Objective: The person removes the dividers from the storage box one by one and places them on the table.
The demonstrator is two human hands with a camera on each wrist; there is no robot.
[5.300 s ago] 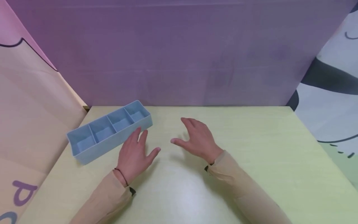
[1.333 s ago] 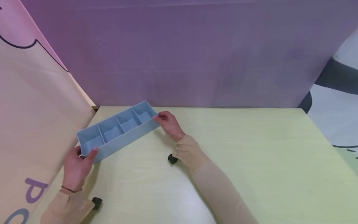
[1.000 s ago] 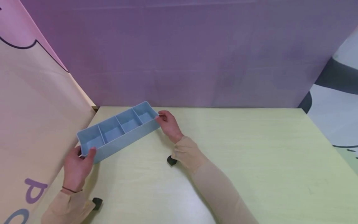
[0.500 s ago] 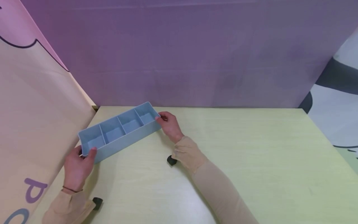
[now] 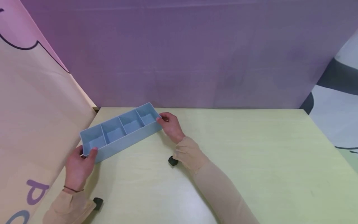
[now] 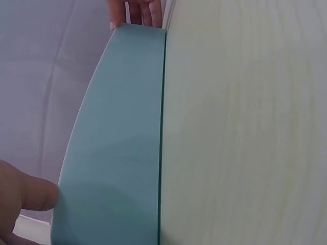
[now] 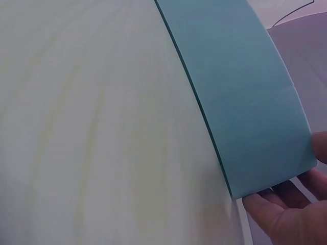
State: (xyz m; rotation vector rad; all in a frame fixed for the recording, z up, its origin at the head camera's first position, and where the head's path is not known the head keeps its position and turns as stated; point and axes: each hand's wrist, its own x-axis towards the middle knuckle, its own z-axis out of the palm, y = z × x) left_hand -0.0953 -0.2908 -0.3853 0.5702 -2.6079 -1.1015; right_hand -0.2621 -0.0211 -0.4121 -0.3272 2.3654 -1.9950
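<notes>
A light blue organizer box [image 5: 127, 141] with several compartments in a row sits at an angle on the left of the table, its near long side facing me. At its left end my left hand [image 5: 78, 166] grips the corner, thumb on the near rim and fingers round the end wall. My right hand [image 5: 172, 127] holds the opposite end, thumb at the near rim corner and fingers behind the end wall. In the left wrist view the box's plain side [image 6: 112, 132] runs away to the right hand's fingers. The right wrist view shows right fingers [image 7: 265, 212] against the end wall.
The pale wooden table [image 5: 251, 161] extends to the right of the box. A purple backdrop [image 5: 184, 56] rises behind its far edge, and a printed cloth [image 5: 33, 115] stands along the left side. Black wrist pieces [image 5: 173, 161] show below the sleeves.
Earlier both hands were apart over the table; they have since taken hold of the box's two ends. Over the last second the box and hands shift very slightly right.
</notes>
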